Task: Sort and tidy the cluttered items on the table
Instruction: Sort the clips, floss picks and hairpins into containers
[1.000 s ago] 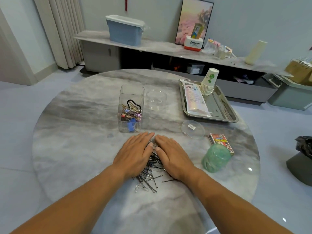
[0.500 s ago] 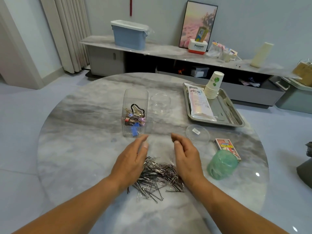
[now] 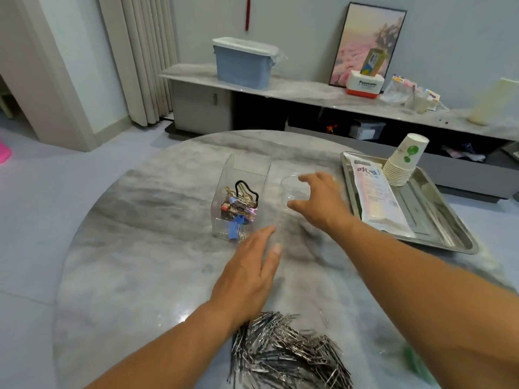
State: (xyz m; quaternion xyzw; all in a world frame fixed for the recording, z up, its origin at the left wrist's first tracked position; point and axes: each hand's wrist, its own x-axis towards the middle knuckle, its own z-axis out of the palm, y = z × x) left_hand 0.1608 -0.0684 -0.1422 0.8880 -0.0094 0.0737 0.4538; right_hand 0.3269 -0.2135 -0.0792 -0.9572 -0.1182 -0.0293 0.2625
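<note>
With hairpin pile [image 3: 289, 352] gathered at lower centre of desk [image 3: 140, 248], right hand [image 3: 317, 200] at mid-frame, fingers spread around clear round container [image 3: 295, 192], not yet clamped; presumably to hold pins. Left hand [image 3: 250, 273] flat, fingers relaxed.

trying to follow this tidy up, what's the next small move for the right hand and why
Probably close the right hand on the clear round cup and bring it toward the pile of hairpins. Its fingers are spread around the cup's rim without a clear grip yet, the pins lie loose near the table edge, and the left hand is open and free.
</note>
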